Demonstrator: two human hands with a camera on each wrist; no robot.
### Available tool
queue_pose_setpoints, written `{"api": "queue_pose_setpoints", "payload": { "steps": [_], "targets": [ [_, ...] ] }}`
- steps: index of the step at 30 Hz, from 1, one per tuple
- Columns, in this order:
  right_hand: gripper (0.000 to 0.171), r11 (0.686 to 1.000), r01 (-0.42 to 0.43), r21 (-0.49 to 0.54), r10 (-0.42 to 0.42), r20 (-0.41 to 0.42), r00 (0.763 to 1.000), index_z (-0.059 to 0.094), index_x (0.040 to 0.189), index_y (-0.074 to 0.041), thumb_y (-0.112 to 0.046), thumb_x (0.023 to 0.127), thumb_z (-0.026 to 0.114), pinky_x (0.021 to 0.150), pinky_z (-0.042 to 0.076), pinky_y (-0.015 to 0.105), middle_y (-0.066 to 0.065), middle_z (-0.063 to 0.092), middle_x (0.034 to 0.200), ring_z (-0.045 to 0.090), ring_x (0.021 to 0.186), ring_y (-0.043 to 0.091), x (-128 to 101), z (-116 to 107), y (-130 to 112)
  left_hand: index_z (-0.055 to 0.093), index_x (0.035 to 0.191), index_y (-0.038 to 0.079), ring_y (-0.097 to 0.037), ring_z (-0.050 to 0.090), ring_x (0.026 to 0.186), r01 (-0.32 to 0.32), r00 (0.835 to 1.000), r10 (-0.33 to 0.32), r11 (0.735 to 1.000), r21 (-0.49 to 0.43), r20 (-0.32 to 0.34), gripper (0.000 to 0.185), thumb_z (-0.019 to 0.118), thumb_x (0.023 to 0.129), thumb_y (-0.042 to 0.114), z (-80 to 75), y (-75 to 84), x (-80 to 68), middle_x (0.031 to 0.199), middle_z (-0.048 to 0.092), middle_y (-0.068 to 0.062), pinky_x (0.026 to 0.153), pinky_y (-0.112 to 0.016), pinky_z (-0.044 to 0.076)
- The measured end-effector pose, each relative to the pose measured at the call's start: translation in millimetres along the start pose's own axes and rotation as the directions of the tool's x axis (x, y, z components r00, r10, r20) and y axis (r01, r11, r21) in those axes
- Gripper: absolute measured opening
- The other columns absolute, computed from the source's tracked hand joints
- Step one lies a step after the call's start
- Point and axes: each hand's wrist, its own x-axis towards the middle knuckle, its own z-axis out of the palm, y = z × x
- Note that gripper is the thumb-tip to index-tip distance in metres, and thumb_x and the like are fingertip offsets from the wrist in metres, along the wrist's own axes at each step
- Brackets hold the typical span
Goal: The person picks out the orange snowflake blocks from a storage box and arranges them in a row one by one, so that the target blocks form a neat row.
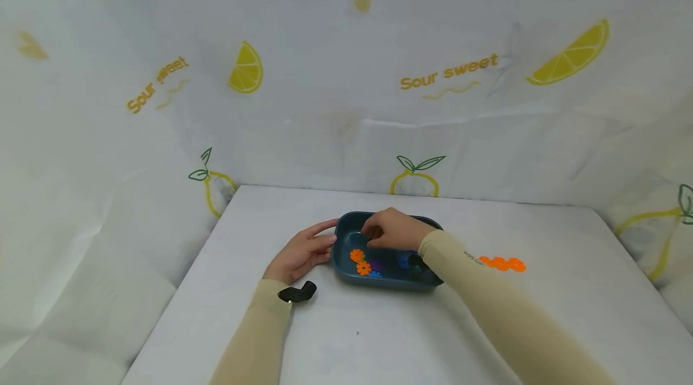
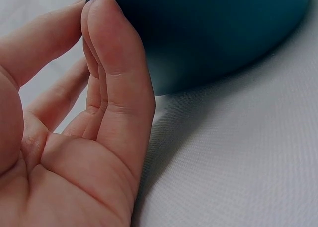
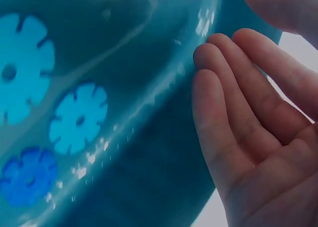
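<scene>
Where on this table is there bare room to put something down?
The table is bare in front of the blue tray, between the sleeves, and behind it toward the lemon-print cloth. It is crowded around the tray, both hands and the orange pieces.

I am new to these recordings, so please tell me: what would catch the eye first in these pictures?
First the dark blue tray at the middle of the white table, with orange flower-shaped pieces inside. The left hand rests against its left side, and the right hand reaches in from above. A short chain of orange pieces lies on the table, right of the tray.
</scene>
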Motion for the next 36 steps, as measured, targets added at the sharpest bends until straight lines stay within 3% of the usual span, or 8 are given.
{"api": "queue_pose_setpoints", "payload": {
  "steps": [11, 22, 36],
  "targets": [
    [0.029, 0.998, -0.027, -0.054, 0.028, 0.021, 0.999, 0.080, 0.119, -0.011, -0.027, 0.095, 0.085, 0.091, 0.062, 0.035, -0.006, 0.077, 0.102, 0.068, 0.090, 0.007, 25, 23, -3, 0.058, 0.156, 0.025, -0.014, 0.070, 0.094, -0.009, 1.000, 0.010, 1.000, -0.025, 0.030, 0.053, 0.073, 0.105, 0.021, 0.8, 2.9, 0.6, 0.123, 0.075, -0.005, 0.085, -0.027, 0.060],
    [0.018, 0.996, -0.031, -0.080, 0.033, 0.026, 0.999, 0.080, 0.095, -0.017, -0.031, 0.091, 0.089, 0.075, 0.058, 0.031, -0.011, 0.071, 0.081, 0.064, 0.074, 0.010, 33, 35, -8, 0.058, 0.156, 0.024, -0.013, 0.068, 0.089, -0.012, 1.000, 0.013, 1.000, -0.026, 0.025, 0.052, 0.071, 0.106, 0.019, 2.0, 4.6, -2.0, 0.114, 0.075, -0.002, 0.083, -0.026, 0.059],
    [0.018, 0.991, -0.048, -0.126, 0.050, 0.008, 0.999, 0.078, 0.093, -0.015, -0.028, 0.090, 0.090, 0.072, 0.054, 0.031, -0.008, 0.068, 0.078, 0.061, 0.071, 0.012, 34, 38, -18, 0.058, 0.156, 0.025, -0.013, 0.068, 0.091, -0.007, 0.999, 0.009, 0.999, -0.040, 0.039, 0.053, 0.072, 0.106, 0.019, -0.7, 4.0, -1.2, 0.117, 0.075, -0.003, 0.084, -0.027, 0.059]
  ]
}}
